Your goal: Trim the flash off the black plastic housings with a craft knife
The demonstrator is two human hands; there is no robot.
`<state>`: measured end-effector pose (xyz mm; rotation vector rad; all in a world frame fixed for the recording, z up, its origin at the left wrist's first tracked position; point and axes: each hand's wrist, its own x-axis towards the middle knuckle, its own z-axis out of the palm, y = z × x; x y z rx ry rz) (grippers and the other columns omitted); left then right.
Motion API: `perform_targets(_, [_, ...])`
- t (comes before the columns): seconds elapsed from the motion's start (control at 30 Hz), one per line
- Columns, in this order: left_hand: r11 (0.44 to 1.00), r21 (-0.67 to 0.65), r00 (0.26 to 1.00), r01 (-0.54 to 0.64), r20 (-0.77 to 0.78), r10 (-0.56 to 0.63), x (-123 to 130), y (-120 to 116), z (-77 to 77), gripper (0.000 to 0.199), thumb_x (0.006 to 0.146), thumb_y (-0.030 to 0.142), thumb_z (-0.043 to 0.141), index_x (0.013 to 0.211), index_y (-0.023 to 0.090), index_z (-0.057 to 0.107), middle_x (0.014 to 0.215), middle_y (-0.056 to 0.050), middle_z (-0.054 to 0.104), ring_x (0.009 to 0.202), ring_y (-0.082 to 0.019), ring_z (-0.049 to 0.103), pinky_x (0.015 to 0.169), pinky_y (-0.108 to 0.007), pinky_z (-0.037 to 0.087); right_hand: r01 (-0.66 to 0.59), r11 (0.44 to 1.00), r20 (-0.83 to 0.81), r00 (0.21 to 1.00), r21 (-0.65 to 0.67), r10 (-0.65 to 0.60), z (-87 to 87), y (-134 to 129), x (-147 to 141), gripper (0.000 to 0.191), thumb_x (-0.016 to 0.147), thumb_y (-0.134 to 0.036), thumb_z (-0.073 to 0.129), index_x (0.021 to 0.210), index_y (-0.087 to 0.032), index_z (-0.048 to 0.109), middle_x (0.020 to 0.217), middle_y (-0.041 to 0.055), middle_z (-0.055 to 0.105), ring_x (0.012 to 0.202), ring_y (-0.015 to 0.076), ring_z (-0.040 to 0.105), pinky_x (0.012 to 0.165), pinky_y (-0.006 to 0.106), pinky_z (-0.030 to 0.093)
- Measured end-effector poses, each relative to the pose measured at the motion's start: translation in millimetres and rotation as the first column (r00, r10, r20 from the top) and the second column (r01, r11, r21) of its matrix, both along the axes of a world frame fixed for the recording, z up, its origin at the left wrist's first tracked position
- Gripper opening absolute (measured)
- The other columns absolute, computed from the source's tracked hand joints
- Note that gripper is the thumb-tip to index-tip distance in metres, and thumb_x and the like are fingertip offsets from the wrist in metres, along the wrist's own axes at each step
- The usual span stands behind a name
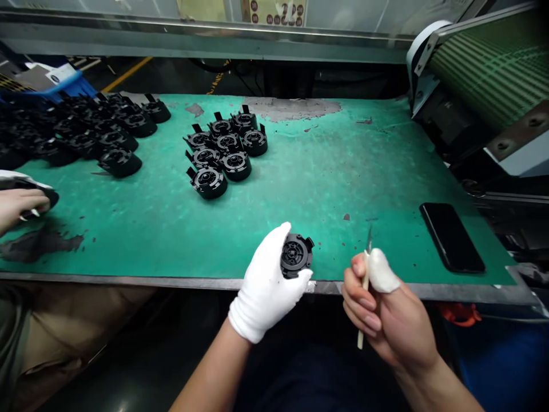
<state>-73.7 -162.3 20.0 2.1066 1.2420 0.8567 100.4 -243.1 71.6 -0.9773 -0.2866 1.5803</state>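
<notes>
My left hand (270, 280), in a white glove, is closed around a round black plastic part (295, 254) near the front edge of the green table (343, 171). The part's face, with rings and a central hub, is turned up toward me. My right hand (386, 309) is bare apart from a white cover on the thumb. It grips a craft knife (366, 280) by its pale handle, and the thin blade points up and away from me. The blade is apart from the black part. Several similar black parts (209, 182) stand grouped beyond my left hand.
More black parts (120, 161) crowd the table's left side. A co-worker's hand (23, 200) holds a dark piece at the left edge. A black phone (452, 237) lies at right. A green conveyor belt (493, 63) rises at the back right, and a metal rail (206, 37) crosses behind.
</notes>
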Motion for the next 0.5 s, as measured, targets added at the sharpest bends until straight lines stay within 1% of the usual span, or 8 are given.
perform_targets(0.07, [0.995, -0.088, 0.995, 0.055, 0.089, -0.047, -10, 4, 2.3, 0.067, 0.088, 0.031, 0.066, 0.149, 0.024, 0.039, 0.154, -0.01, 0.046, 0.143, -0.027, 0.044, 0.121, -0.047, 0.037, -0.014, 0.999, 0.053, 0.998, -0.051, 0.017, -12.6, -5, 3, 0.033, 0.1, -0.052, 0.049, 0.087, -0.022, 0.054, 0.061, -0.006, 0.041, 0.041, 0.0052, 0.027, 0.038, 0.018, 0.023])
perform_targets(0.1, [0.992, -0.127, 0.988, 0.02, 0.153, 0.0, -14, 5, 2.6, 0.06, 0.092, 0.03, 0.061, 0.148, 0.026, 0.041, 0.154, -0.008, 0.047, 0.143, -0.025, 0.044, 0.121, -0.045, 0.037, -0.011, 0.997, 0.091, 0.996, -0.07, 0.017, -18.7, -8, 5, 0.032, 0.099, -0.052, 0.052, 0.089, -0.022, 0.055, 0.062, -0.0057, 0.042, 0.042, 0.0057, 0.03, 0.039, 0.019, 0.025])
perform_targets(0.17, [0.971, -0.187, 0.937, -0.145, 0.29, 0.196, -19, 7, 1.9, 0.05, 0.097, 0.031, 0.053, 0.147, 0.027, 0.043, 0.153, -0.007, 0.048, 0.141, -0.023, 0.046, 0.119, -0.043, 0.04, -0.009, 0.996, 0.201, 0.979, -0.088, 0.027, -28.0, -13, 8, 0.027, 0.097, -0.05, 0.057, 0.099, -0.023, 0.059, 0.064, -0.0053, 0.045, 0.045, 0.0071, 0.035, 0.042, 0.02, 0.029])
perform_targets(0.23, [0.936, -0.211, 0.855, -0.283, 0.387, 0.346, -19, 6, 0.7, 0.048, 0.1, 0.034, 0.048, 0.147, 0.025, 0.04, 0.153, -0.009, 0.047, 0.141, -0.023, 0.047, 0.118, -0.042, 0.041, -0.058, 0.995, 0.394, 0.915, -0.087, 0.088, -32.9, -12, 14, 0.03, 0.097, -0.048, 0.056, 0.115, -0.024, 0.061, 0.069, -0.0037, 0.05, 0.051, 0.0094, 0.041, 0.045, 0.022, 0.033])
perform_targets(0.3, [0.942, -0.176, 0.862, -0.286, 0.382, 0.333, -16, 4, 0.2, 0.055, 0.099, 0.038, 0.053, 0.149, 0.024, 0.037, 0.155, -0.012, 0.044, 0.142, -0.025, 0.045, 0.119, -0.044, 0.04, -0.185, 0.979, 0.642, 0.741, -0.088, 0.198, -33.9, -6, 21, 0.036, 0.099, -0.045, 0.053, 0.127, -0.025, 0.061, 0.08, 0.0005, 0.059, 0.065, 0.014, 0.054, 0.057, 0.026, 0.045])
perform_targets(0.33, [0.956, -0.141, 0.897, -0.257, 0.334, 0.29, -15, 3, 0.2, 0.062, 0.095, 0.041, 0.059, 0.15, 0.024, 0.035, 0.156, -0.012, 0.041, 0.143, -0.027, 0.043, 0.119, -0.046, 0.039, -0.263, 0.96, 0.755, 0.611, -0.093, 0.24, -33.6, -1, 25, 0.036, 0.1, -0.043, 0.051, 0.129, -0.025, 0.063, 0.087, 0.0031, 0.063, 0.077, 0.0173, 0.059, 0.068, 0.03, 0.05])
perform_targets(0.4, [0.977, -0.086, 0.957, -0.195, 0.201, 0.208, -14, 2, 0.4, 0.078, 0.085, 0.043, 0.072, 0.151, 0.023, 0.034, 0.158, -0.013, 0.039, 0.144, -0.031, 0.041, 0.12, -0.05, 0.037, -0.401, 0.91, 0.909, 0.331, -0.108, 0.254, -32.7, 10, 31, 0.036, 0.1, -0.035, 0.049, 0.131, -0.026, 0.065, 0.1, 0.0068, 0.068, 0.099, 0.023, 0.062, 0.087, 0.037, 0.05])
perform_targets(0.5, [0.979, -0.095, 0.974, -0.179, 0.121, 0.19, -14, 3, 0.2, 0.078, 0.085, 0.039, 0.072, 0.151, 0.024, 0.033, 0.156, -0.013, 0.041, 0.143, -0.029, 0.042, 0.119, -0.05, 0.038, -0.524, 0.838, 0.982, 0.017, -0.152, 0.189, -32.3, 25, 36, 0.042, 0.098, -0.024, 0.045, 0.137, -0.028, 0.062, 0.106, 0.0074, 0.07, 0.099, 0.024, 0.062, 0.088, 0.04, 0.049])
